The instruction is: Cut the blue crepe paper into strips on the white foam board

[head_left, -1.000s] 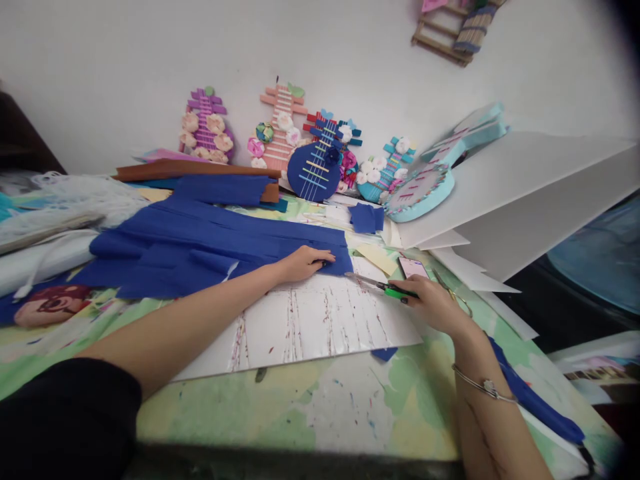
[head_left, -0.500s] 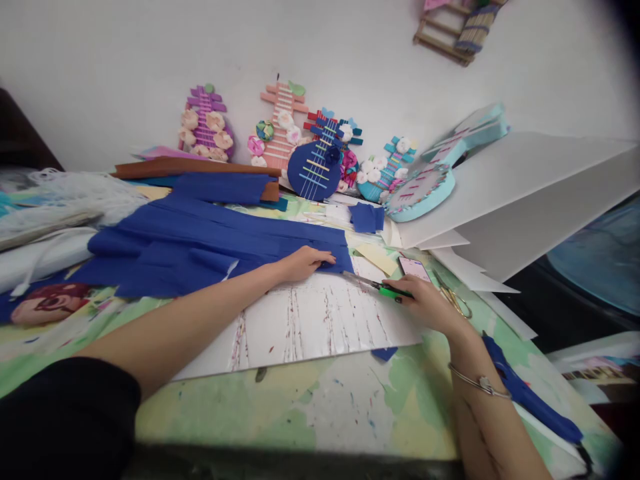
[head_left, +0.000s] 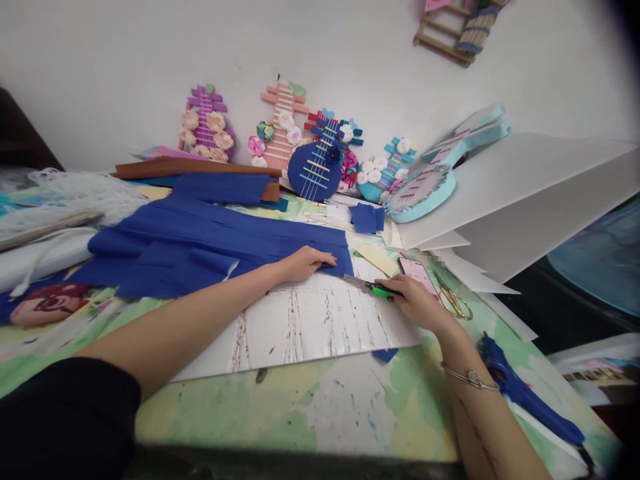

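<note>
My left hand lies on the right end of a folded blue fabric, its fingers curled down and pressing on it. A small dark bit shows under the fingertips; what it is I cannot make out. My right hand is closed around a green and black utility knife, whose blade points left toward the fabric's lower right corner. Whether the blade touches the fabric I cannot tell. Beneath both lies a white board scored with many dark reddish cut lines.
A phone, gold-handled scissors and a blue glue gun lie at the right. Blue fabric squares sit farther back. Several decorated lute-shaped crafts, including a dark blue one, lean on the wall. White boards stand at the right.
My right hand has moved slightly left and down with the knife, showing more of the phone. My left hand has kept its place on the fabric.
</note>
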The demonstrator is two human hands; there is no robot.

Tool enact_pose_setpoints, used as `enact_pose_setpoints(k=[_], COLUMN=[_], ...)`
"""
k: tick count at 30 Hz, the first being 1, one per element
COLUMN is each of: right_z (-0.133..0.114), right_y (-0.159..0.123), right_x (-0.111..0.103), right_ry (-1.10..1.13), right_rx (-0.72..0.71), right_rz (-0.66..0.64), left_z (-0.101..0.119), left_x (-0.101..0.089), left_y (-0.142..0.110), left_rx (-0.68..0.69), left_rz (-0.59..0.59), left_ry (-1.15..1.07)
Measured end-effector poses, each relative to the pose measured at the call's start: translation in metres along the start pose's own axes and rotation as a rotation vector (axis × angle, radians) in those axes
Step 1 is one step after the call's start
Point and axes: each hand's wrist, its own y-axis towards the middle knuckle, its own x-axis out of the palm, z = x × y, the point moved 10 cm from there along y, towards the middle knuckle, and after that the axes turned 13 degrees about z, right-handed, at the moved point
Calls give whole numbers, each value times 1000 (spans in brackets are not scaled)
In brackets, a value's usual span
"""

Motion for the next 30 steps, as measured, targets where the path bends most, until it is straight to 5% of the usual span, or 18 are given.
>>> enact_pose_setpoints(k=[30], right_z=[4], right_y=[16], right_x=[20], right_ry=[-113], right_rx=[26], right_rz=[118], left_z=[-6], left_x=[7], left_y=[0], left_rx=[27], left_rz=[-75], left_ry=[73])
